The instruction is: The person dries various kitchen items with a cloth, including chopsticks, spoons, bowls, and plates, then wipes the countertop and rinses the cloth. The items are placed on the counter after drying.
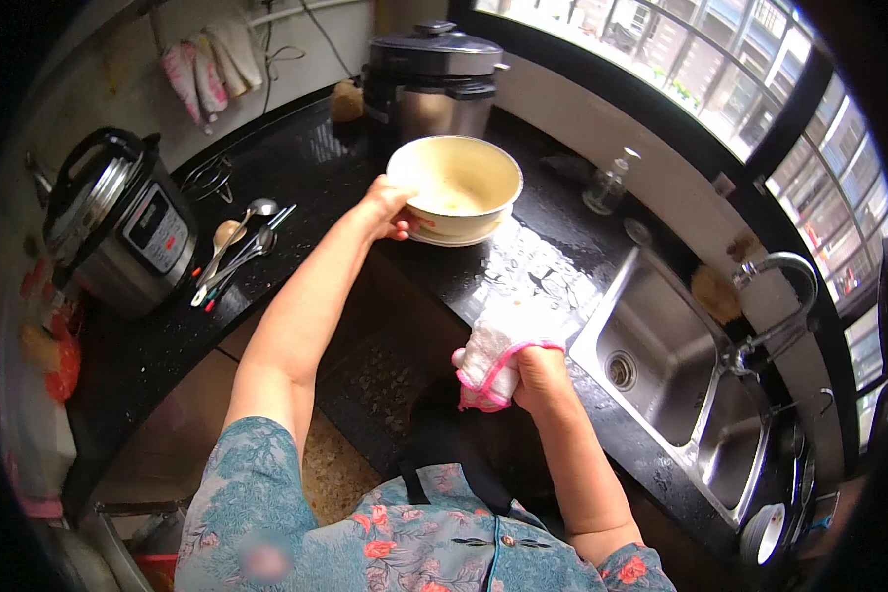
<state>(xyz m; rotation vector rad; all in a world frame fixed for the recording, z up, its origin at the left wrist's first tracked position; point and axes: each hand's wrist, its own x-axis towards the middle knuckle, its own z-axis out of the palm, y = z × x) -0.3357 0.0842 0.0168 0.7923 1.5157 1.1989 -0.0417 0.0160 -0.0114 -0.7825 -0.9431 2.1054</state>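
Note:
My left hand (pixel 392 209) grips the left side of a cream-coloured bowl (pixel 459 177), thumb at the rim and fingers beneath. Under that bowl shows the edge of a second dish (pixel 455 240), close to the black countertop; whether they rest on it I cannot tell. A white cloth with a pink border (pixel 492 362) is bunched in my right hand (pixel 542 374), near the front edge of the wet counter, left of the sink. The cloth hides most of my right fingers.
A double steel sink (pixel 655 355) with a curved faucet (pixel 784 266) lies right. A soap bottle (pixel 607 181) stands near the window. Behind the bowl is a large cooker (pixel 436 89); at left are a pressure cooker (pixel 129 222) and several utensils (pixel 240 248). Wet patches (pixel 547 259) cover the counter.

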